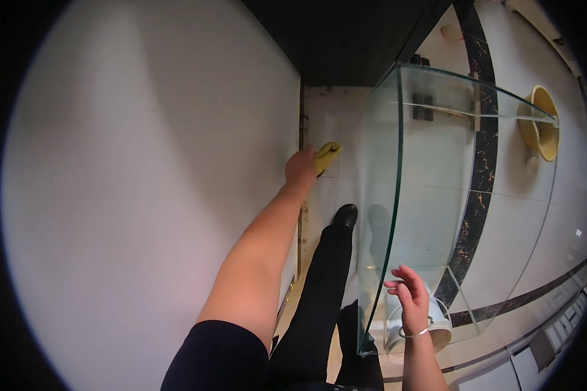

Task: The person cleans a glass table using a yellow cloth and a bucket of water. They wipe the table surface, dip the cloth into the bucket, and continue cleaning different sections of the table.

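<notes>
My left hand point(302, 168) is closed on a folded yellow cloth point(327, 156), held out low beside the white wall. Over the near end of a large glass tank point(399, 161), my right hand point(412, 298) has its fingers apart and curled, with nothing in them; a bangle is on that wrist. Whether this hand touches the glass, I cannot tell. The tank's top edge runs between my two hands. Part of a white bucket point(441, 337) shows behind my right wrist.
The white wall point(127, 171) fills the left side. A dark panel point(347, 39) stands ahead. My black shoe point(346, 216) is on the narrow floor strip beside the tank. A yellow basin point(545, 122) and a dark patterned floor border point(484, 161) lie to the right.
</notes>
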